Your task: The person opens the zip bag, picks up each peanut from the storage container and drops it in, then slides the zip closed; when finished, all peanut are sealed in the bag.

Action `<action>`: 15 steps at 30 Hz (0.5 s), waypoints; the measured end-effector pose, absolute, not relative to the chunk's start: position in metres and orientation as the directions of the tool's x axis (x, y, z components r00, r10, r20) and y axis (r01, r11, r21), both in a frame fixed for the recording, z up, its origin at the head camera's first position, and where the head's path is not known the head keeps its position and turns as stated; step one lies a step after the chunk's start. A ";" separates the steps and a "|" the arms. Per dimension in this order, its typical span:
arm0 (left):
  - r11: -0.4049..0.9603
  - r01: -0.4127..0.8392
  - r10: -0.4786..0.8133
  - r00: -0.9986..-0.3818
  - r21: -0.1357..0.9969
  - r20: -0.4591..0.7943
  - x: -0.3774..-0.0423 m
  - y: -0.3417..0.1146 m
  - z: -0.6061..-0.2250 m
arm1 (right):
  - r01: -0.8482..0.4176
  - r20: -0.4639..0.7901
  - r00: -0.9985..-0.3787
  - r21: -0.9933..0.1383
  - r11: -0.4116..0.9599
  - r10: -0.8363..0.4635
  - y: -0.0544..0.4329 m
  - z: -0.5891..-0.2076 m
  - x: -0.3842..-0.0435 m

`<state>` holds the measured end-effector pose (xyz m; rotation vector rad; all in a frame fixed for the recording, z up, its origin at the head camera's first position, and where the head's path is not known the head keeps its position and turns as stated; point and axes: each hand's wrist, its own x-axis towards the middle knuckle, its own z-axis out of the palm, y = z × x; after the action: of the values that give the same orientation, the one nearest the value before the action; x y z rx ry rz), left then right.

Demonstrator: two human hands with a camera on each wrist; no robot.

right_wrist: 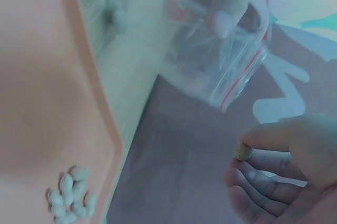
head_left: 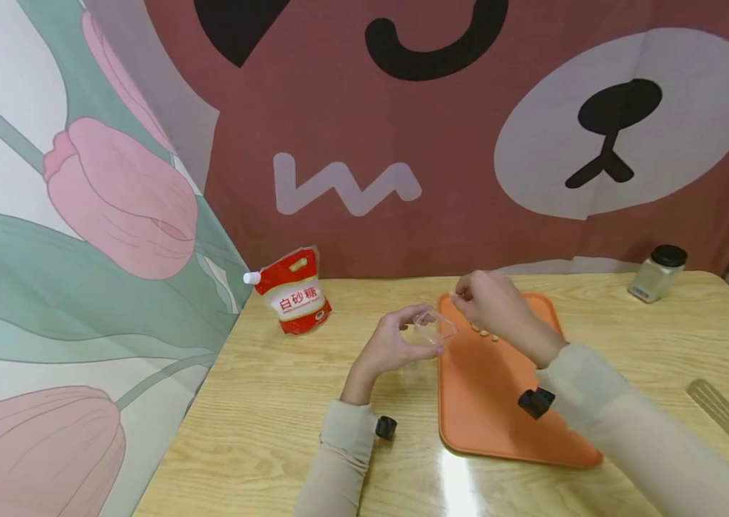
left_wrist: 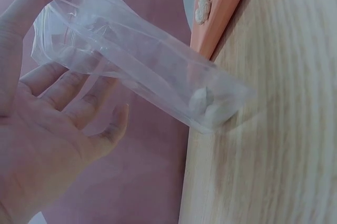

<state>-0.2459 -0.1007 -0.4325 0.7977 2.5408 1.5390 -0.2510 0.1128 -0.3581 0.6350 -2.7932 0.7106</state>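
Observation:
My left hand (head_left: 393,343) holds a clear zip bag (left_wrist: 152,55) near its mouth, which gapes between thumb and fingers. The bag hangs at the left edge of an orange tray (head_left: 470,413), with a few pale peanuts (left_wrist: 201,100) in its bottom. Over the tray's far end, my right hand (head_left: 496,305) pinches a single peanut (right_wrist: 243,151) between thumb and fingertips, apart from the bag. Several unshelled peanuts (right_wrist: 68,195) lie clustered at the far end of the tray, partly hidden by the right hand in the head view.
A red and white bag of sugar (head_left: 299,291) with a white cap stands at the back left of the wooden table (head_left: 235,431). At the back right is a jar (head_left: 658,274) with a black lid. Slotted spatulas (head_left: 726,413) lie along the right side. A printed cloth hangs behind.

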 end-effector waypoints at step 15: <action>0.372 0.398 0.464 -0.862 0.838 0.203 -0.245 -0.100 -0.431 | -0.504 0.275 -0.863 -0.461 0.730 -0.423 0.095 -0.349 -0.236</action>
<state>-0.2453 -0.1002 -0.4310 0.8014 2.5465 1.5264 -0.2357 0.0953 -0.3485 0.7499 -2.7798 0.8074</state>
